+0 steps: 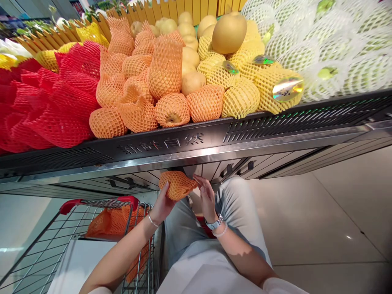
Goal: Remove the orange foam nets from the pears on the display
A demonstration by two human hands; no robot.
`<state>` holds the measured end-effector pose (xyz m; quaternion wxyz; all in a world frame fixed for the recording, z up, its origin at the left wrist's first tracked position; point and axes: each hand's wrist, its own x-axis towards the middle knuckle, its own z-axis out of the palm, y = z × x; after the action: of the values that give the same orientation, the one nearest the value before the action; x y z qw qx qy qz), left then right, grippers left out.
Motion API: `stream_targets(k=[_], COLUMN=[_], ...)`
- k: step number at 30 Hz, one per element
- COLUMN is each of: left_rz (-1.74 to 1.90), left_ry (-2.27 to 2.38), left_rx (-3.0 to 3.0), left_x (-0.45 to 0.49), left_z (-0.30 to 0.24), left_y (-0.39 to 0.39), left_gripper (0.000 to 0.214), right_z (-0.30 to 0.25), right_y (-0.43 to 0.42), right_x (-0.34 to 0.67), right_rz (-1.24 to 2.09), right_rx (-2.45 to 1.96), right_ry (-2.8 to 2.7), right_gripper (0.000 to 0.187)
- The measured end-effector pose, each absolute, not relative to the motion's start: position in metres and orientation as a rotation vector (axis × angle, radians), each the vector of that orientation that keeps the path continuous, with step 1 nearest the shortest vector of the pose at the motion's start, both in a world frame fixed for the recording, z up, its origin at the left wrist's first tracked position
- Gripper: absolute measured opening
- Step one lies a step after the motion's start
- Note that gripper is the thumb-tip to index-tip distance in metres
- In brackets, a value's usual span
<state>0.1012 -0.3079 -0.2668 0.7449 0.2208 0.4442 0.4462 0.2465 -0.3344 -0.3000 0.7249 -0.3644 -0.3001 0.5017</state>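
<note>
My left hand (163, 204) is wrapped round a fruit in an orange foam net (175, 184), held over my knees just below the display edge. The mesh covers the fruit, so its kind is hidden. At the net's tapered right end, the fingertips of my right hand (206, 198) pinch the loose mesh. Above my hands, the front row of the display has similar orange-netted fruit (172, 110) beside yellow-netted fruit (241, 98). Bare round tan pears (229, 32) lie behind and on top of them.
A metal shopping cart (133, 203) with red corners stands at my left, holding orange foam nets (113, 222) and a white box (81, 261). The black display rail (171, 139) runs across in front of me. Red nets (67, 110) lie left, white-netted fruit (326, 73) right.
</note>
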Motion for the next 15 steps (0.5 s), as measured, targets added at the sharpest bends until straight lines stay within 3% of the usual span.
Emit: stream_targets(k=[3,5,10,15], left_rz=[0.924,0.917,1.018,1.192], left_ry=[0.967,0.981,1.036,1.101], left_rx=[0.431,0.420,0.475,0.518], left_x=[0.106,0.108,0.110,0.114], left_z=[-0.263,-0.265,-0.276,-0.281], left_y=[-0.309,-0.310,-0.313,-0.312], left_gripper=[0.055,0.057,0.056,0.053], right_z=[-0.295,-0.291,-0.293,-0.304], right_y=[-0.339,-0.341,-0.338,-0.329], right_x=[0.242,0.237,0.221,0.199], right_rz=[1.090,1.077,1.002,1.127], right_rx=[-0.748,-0.769,-0.908,-0.881], right_ry=[-0.734,-0.780,-0.701,-0.362], right_gripper=[0.054,0.060,0.047,0.033])
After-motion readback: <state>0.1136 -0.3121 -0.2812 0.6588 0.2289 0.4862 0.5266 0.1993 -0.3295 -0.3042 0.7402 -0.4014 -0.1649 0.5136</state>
